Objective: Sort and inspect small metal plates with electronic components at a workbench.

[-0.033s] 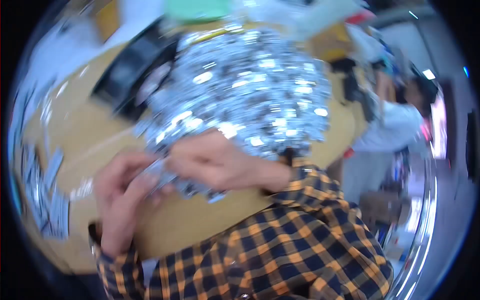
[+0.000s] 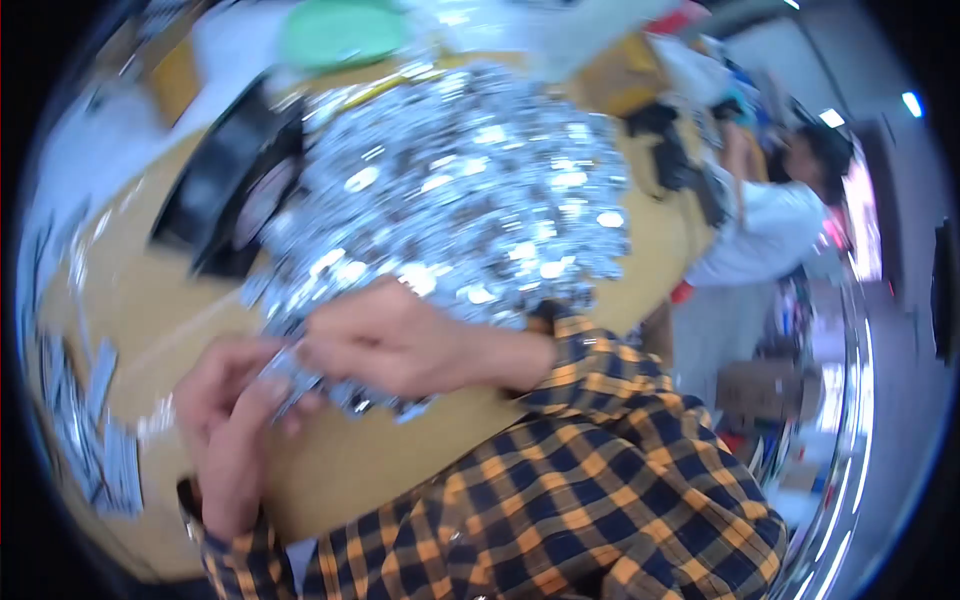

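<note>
A wide heap of small shiny silver metal pieces point(image 2: 460, 180) covers the middle of the table. At its near left edge my two hands meet. My left hand point(image 2: 225, 410) is closed, thumb and fingers pinching a small silvery piece point(image 2: 290, 380). Against the same piece, my right hand point(image 2: 385, 345) is closed with its fingers curled in. Blur and the fingers hide whether the right hand grips this piece or something else. More loose silver pieces lie just beneath the right hand.
A black tray point(image 2: 205, 175) leans beside the heap's left side. Flat grey strips point(image 2: 120, 465) lie in stacks at the table's left. Behind the heap are a green round thing point(image 2: 340, 35) and a cardboard box point(image 2: 620, 75). A person in a pale top point(image 2: 770, 230) is at the right.
The whole view has shifted, so the heap and tray appear farther left. My hands stay together at the small silvery piece.
</note>
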Demonstrator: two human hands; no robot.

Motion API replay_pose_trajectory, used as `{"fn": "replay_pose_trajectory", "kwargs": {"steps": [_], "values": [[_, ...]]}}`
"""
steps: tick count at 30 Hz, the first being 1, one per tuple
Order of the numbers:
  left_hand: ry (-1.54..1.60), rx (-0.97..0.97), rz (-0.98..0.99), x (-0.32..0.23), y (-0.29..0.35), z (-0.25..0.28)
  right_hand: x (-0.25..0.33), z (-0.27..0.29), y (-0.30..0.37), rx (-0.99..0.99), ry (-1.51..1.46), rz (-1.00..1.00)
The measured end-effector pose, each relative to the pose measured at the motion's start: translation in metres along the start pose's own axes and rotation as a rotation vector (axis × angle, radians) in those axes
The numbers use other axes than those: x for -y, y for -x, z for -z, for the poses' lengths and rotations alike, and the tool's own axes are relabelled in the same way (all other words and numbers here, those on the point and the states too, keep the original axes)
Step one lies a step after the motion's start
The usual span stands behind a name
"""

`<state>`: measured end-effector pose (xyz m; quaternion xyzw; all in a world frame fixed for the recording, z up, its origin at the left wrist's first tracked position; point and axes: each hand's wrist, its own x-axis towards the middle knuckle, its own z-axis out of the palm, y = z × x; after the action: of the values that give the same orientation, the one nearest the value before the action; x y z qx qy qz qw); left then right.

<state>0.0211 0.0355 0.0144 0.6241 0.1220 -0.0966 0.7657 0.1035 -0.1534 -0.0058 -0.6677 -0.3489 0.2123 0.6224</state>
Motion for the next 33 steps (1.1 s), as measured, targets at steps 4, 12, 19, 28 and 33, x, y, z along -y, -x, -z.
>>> {"fn": "replay_pose_trajectory", "kwargs": {"steps": [4,12,19,28,33], "values": [[-0.067,-0.028,-0.114,0.011,0.000,-0.002,-0.008,-0.003,0.002,-0.062,0.002,0.120],[-0.123,0.145,-0.009,0.001,-0.002,0.006,-0.014,-0.006,0.002,0.002,0.007,0.213],[-0.182,-0.031,-0.141,0.010,-0.003,-0.006,-0.006,-0.005,0.000,-0.016,-0.038,0.141],[-0.212,0.060,-0.106,0.001,0.001,-0.002,-0.015,-0.011,-0.004,-0.086,-0.139,0.136],[0.067,0.037,-0.107,0.022,0.009,-0.001,0.012,-0.004,0.004,-0.068,-0.922,-0.438]]}}
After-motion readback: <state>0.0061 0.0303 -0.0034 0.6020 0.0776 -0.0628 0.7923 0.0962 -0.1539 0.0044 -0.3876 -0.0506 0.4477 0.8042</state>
